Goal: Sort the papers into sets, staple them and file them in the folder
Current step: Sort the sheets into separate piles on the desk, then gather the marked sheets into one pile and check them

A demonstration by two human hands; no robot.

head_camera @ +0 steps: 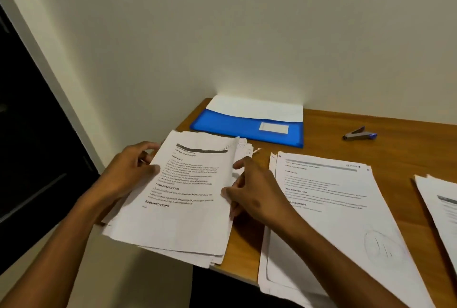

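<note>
Far left was a dark doorway (29, 134) w/ a pale frame. The left hand (128, 171) gripped the left edge of a loose stack of papers (178, 208), thumb on the top sheet, fingers curled around the edge. That stack hung partly off the wooden table's (247, 253) left corner, top page printed w/ headings. The right hand (252, 191) pinched the stack's right edge, fingers curled at the sheets, forefinger stretched up toward the top corner. Behind the stack, against the wall (247, 23), lay a blue folder (235, 129), w/ white paper (259, 108) showing above its front and a blank label (273, 127). Right of the hands, a 2nd pile of papers (333, 221) lay flat, overhanging the near edge. Further back on the right sat a stapler (359, 134), well apart from the folder. A 3rd pile (442, 208) was cut off at the right edge.
</note>
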